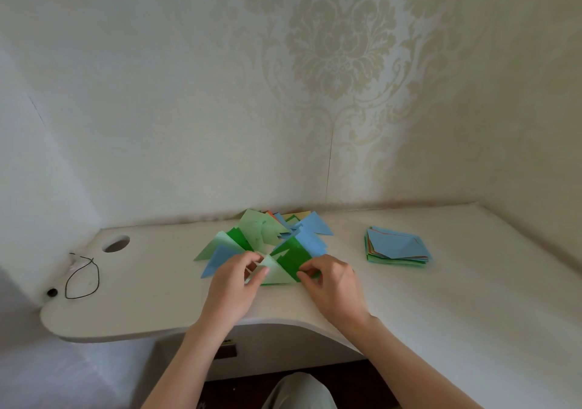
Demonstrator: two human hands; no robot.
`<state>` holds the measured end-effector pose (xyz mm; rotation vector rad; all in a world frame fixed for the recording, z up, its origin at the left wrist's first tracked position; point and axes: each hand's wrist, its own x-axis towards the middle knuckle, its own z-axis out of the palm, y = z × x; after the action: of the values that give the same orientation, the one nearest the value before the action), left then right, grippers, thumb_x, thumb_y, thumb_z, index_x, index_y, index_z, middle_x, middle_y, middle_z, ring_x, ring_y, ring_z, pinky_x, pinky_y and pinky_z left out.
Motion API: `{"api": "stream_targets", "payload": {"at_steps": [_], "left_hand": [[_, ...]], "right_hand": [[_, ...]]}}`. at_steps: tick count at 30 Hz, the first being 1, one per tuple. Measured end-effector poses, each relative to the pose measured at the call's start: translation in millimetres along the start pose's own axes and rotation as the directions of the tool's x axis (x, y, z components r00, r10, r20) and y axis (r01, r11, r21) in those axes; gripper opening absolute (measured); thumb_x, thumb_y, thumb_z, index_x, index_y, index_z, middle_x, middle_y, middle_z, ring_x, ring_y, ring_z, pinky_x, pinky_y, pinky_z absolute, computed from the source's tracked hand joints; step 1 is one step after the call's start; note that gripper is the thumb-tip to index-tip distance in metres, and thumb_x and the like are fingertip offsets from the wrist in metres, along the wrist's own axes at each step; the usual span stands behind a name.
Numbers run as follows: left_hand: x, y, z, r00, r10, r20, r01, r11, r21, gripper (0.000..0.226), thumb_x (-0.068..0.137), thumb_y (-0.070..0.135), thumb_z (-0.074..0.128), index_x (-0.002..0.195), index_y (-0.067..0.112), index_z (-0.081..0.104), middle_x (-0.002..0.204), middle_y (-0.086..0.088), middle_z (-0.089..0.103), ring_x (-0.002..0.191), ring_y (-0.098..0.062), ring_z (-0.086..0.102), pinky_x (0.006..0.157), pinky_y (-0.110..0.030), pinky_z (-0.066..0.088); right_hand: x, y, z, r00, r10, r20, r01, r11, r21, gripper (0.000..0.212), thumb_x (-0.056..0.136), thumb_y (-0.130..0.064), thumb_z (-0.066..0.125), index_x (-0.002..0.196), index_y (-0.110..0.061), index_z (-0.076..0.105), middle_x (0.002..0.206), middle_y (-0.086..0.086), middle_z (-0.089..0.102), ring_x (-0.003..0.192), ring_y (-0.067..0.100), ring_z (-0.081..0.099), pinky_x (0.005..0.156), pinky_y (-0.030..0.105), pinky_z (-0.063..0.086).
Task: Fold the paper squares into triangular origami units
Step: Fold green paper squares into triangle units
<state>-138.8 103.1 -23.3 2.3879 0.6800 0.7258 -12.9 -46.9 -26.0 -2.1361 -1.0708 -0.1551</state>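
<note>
A green paper piece (285, 267), pale on one face and dark green on the other, lies folded on the white desk (409, 298) in front of me. My left hand (234, 282) pinches its left corner with curled fingers. My right hand (330, 282) pinches its right dark green edge. Behind it spreads a heap of folded triangles (271, 235) in light green, dark green and blue. A stack of unfolded paper squares (397, 248), blue on top, sits to the right.
A round cable hole (116, 244) opens in the desk's far left corner. A black cord loop (82, 278) with a small black cap lies near the left edge. Patterned wallpaper walls close the desk at the back and right. The front edge curves inward.
</note>
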Motion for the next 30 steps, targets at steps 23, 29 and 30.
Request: {"api": "stream_targets", "payload": {"at_steps": [23, 29, 30], "left_hand": [[-9, 14, 8, 0.996, -0.072, -0.054, 0.074, 0.997, 0.033, 0.027, 0.088, 0.027, 0.064, 0.114, 0.019, 0.06, 0.095, 0.006, 0.058, 0.085, -0.01, 0.056, 0.071, -0.022, 0.039], [-6, 15, 8, 0.993, -0.011, -0.12, 0.013, 1.0, 0.023, 0.033, 0.084, 0.027, 0.07, 0.113, 0.017, 0.06, 0.105, 0.004, 0.056, 0.099, -0.016, 0.055, 0.08, -0.025, 0.04], [-4, 17, 7, 0.991, 0.007, -0.137, -0.004, 1.0, 0.025, 0.033, 0.083, 0.026, 0.071, 0.113, 0.017, 0.06, 0.105, 0.004, 0.056, 0.101, -0.018, 0.054, 0.082, -0.025, 0.04]], "right_hand": [[-11, 26, -25, 0.992, 0.011, -0.129, -0.011, 1.0, 0.0, 0.01, 0.086, -0.025, 0.061, 0.088, -0.022, 0.07, 0.082, -0.011, 0.068, 0.06, 0.002, 0.045, 0.062, 0.024, 0.044], [-8, 39, -31, 0.99, 0.018, -0.137, -0.019, 1.0, -0.007, 0.008, 0.085, -0.022, 0.062, 0.087, -0.024, 0.069, 0.081, -0.013, 0.066, 0.061, 0.002, 0.046, 0.067, 0.032, 0.05], [-7, 41, -34, 0.991, 0.024, -0.135, -0.025, 1.0, -0.01, 0.008, 0.084, -0.022, 0.063, 0.089, -0.024, 0.069, 0.081, -0.013, 0.066, 0.062, 0.002, 0.046, 0.068, 0.032, 0.05]]}}
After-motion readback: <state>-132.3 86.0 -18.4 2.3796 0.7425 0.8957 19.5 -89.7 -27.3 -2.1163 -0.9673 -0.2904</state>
